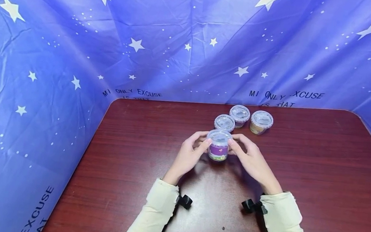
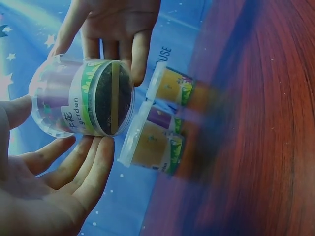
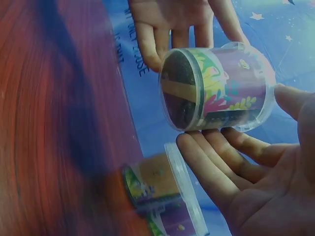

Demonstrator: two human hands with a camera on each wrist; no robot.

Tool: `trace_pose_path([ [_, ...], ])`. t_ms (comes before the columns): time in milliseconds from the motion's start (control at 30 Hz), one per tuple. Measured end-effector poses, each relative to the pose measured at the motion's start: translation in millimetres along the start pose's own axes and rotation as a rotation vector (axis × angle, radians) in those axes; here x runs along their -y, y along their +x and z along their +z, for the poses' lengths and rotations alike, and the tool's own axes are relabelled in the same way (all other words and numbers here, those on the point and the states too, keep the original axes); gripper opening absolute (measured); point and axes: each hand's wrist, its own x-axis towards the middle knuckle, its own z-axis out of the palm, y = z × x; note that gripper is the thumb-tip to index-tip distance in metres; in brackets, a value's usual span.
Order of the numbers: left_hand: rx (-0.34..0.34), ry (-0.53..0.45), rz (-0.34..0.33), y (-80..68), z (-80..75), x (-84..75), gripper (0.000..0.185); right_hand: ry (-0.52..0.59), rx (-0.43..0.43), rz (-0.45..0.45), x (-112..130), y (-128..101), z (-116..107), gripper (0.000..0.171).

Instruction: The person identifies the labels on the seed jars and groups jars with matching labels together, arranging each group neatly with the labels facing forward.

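Between both hands is a clear plastic tub with a purple, flower-printed label and a transparent lid. It is held off the table, since its underside shows in the left wrist view, with dark contents and a pale flat strip across it. My left hand grips the tub's left side, thumb toward the front and fingers behind. From the opposite side my right hand grips it the same way. Just behind stands a similar lidded tub, partly hidden by the held one.
Farther back on the reddish-brown wooden table stand a purple-labelled tub and a yellowish tub, both lidded. A blue star-printed curtain hangs along the table's back and sides. Black wrist cameras stick out from the cream sleeves.
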Motion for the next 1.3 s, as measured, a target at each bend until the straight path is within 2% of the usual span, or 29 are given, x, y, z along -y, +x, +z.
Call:
trace_pose_path([
  [133, -0.003, -0.037, -0.025, -1.4, -2.5, -2.2, 0.036, 0.121, 0.003, 0.006, -0.3, 0.7, 5.0, 0.036],
  [267, -0.003, -0.039, -0.051, -4.0, -4.7, -5.9, 0.035, 0.188, 0.015, 0.029, -0.4, 0.9, 8.9, 0.037],
  [500, 0.011, -0.08, -0.074, -6.3, -6.4, -2.7, 0.036, 0.213, 0.023, 0.051, -1.3, 0.1, 11.5, 0.036],
  [733, 0.018, -0.102, -0.052, -6.6, -8.3, 3.6, 0.036, 0.243, 0.04, 0.05, -1.4, 1.6, 13.0, 0.035],
  [967, 0.026, -0.112, -0.072, -7.4, -8.9, 4.4, 0.037, 0.259, 0.064, 0.094, -2.4, 3.2, 15.1, 0.037],
  [1300, 0.057, -0.147, -0.057, -6.4, -7.4, 4.0, 0.042, 0.294, 0.071, 0.122, -0.3, 4.2, 19.0, 0.037],
])
